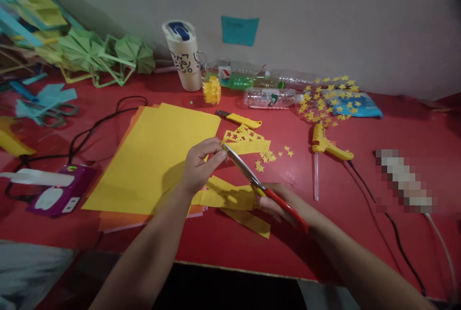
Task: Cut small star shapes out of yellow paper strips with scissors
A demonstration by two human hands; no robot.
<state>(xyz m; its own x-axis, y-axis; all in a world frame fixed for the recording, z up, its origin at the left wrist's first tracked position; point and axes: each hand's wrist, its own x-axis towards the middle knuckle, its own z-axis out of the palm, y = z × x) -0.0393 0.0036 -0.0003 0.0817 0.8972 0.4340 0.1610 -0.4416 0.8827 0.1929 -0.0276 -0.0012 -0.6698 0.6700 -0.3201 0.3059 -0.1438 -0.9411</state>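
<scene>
My right hand (275, 202) grips a pair of scissors (248, 171) with long metal blades and red handles, the blades aimed up and left. At their tips is my left hand (201, 163), thumb and fingers pinched together; whatever lies between them is too small or hidden to make out. Below the blades lie loose yellow paper strips (230, 197). Just beyond are a plain yellow strip (252, 147), a strip with star-shaped holes (245, 134) and several small cut-out stars (266, 156). Left of my left hand lie yellow sheets (154, 151) over orange ones.
A yellow cutter knife (239, 119) lies behind the strips. A glue gun (326, 143) with a cord rests at right, near a cluster of yellow stars (329, 101). Plastic bottles (270, 97) and a white tumbler (183, 55) line the back. A purple power box (61, 190) is at left.
</scene>
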